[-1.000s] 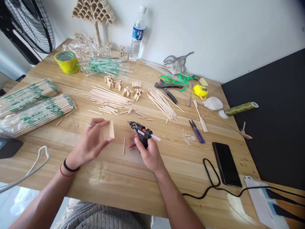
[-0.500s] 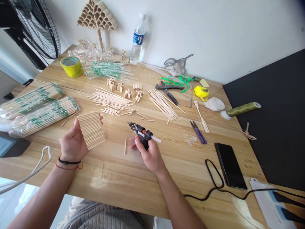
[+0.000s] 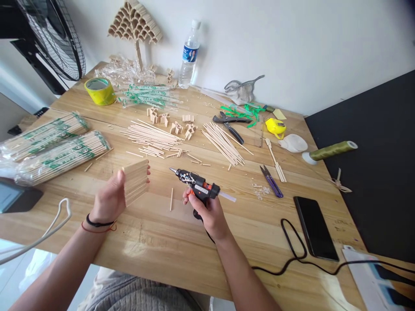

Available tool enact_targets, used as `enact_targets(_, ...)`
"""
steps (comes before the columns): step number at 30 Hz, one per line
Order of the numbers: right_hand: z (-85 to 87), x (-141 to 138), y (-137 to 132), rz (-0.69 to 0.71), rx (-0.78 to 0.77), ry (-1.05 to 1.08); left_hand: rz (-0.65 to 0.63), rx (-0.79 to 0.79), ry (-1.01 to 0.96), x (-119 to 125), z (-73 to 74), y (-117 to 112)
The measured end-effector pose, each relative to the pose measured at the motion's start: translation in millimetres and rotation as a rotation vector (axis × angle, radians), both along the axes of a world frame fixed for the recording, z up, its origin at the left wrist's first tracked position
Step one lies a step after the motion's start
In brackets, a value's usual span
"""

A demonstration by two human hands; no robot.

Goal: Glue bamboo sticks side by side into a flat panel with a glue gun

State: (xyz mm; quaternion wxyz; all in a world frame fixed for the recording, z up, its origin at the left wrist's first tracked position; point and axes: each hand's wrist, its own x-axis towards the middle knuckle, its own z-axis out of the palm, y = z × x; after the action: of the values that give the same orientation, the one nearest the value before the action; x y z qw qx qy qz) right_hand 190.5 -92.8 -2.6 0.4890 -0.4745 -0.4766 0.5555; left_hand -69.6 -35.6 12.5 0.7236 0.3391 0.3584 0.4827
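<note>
right hand (image 3: 209,211) grips a black glue gun (image 3: 197,185).

Fingers (image 3: 121,176) holding stick panel (image 3: 136,183), glue gun (image 3: 201,186)

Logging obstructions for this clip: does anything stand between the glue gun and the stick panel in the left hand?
Nothing visible does: only a gap separates the glue gun from the stick panel. One loose stick lies lower, on the tabletop.
</note>
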Motion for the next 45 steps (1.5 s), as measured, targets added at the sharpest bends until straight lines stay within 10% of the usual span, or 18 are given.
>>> enact_targets(8, -4.0, 8, -7, 0.151, 0.018, 0.145, -0.118, 0.574, 0.355, 12, -10.7, -3)
enact_targets(26, 8.0, -25, -2, -0.08, -0.019, 0.112, -0.629, 0.158, -0.161, 36, -4.0, -21)
enact_targets(45, 14.5, -20, -2, -0.069, -0.068, 0.08, -0.556, 0.159, -0.112, 28, -9.8, -21)
